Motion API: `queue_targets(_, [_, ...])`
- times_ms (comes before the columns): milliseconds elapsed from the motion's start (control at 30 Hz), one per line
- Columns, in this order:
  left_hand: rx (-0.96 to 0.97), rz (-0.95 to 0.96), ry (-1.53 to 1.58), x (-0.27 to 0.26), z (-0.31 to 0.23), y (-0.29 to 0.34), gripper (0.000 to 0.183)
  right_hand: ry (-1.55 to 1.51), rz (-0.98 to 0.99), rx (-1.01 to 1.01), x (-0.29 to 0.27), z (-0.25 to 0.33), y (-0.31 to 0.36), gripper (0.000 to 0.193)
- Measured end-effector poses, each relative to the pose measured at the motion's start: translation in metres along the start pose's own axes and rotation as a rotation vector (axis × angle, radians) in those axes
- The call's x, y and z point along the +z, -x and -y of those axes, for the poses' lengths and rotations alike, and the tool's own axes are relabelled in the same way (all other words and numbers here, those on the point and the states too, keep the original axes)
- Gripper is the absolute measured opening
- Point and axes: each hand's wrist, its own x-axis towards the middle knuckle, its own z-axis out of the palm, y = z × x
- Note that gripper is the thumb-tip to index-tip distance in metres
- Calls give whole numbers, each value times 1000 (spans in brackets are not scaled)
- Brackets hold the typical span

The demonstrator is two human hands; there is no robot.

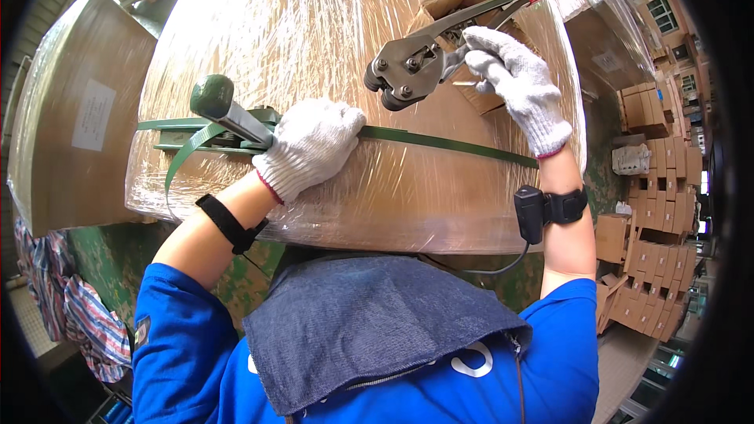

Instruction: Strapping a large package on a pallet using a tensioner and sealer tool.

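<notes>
A large carton load (440, 220) in clear stretch film stands before me, with a green strap (448, 141) running across it. On the strap's left part sits a green strapping tensioner (243, 129), its lever tilted up to the left. My left hand (312, 145), in a white knit glove, is closed over the tensioner's right end and the strap; its fingertips are hidden. Farther right, my gloved right hand (514, 82) has its fingers bent round a handle of a metal strapping sealer (408, 67). The sealer's two handles, red at the tips, point to the far right.
An open, torn small carton (452, 4) lies on the load behind the sealer. Wrapped cartons stand at the left (71, 126) and far right (605, 43). Stacked brown boxes (656, 212) line the right side. Striped cloth (94, 322) hangs at the lower left. The strap's loose end curls down from the tensioner.
</notes>
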Motion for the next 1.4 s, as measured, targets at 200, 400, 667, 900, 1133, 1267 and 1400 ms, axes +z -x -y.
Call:
queue_targets(200, [-17,10,12,-1,-2,-1,17,345,66,-245,-23,-22,-10,34])
queue_targets(400, [-7,20,3,0,1,-1,19,782,66,-687,17,-9,-14,55])
queue_targets(667, [38,-104,-21,7,2,-2,13,719,102,-680,47,-14,-55,23])
queue_targets(900, [0,-21,-14,6,2,1,20,508,131,-888,48,-21,-46,31])
queue_targets(1133, [28,-50,-25,8,3,3,19,904,550,-509,44,-34,19,39])
queue_targets(1267, [73,-69,-34,8,4,2,17,711,467,-447,49,-44,14,34])
queue_targets(1400, [70,-46,-15,9,4,-3,15,-273,404,64,74,-34,13,33])
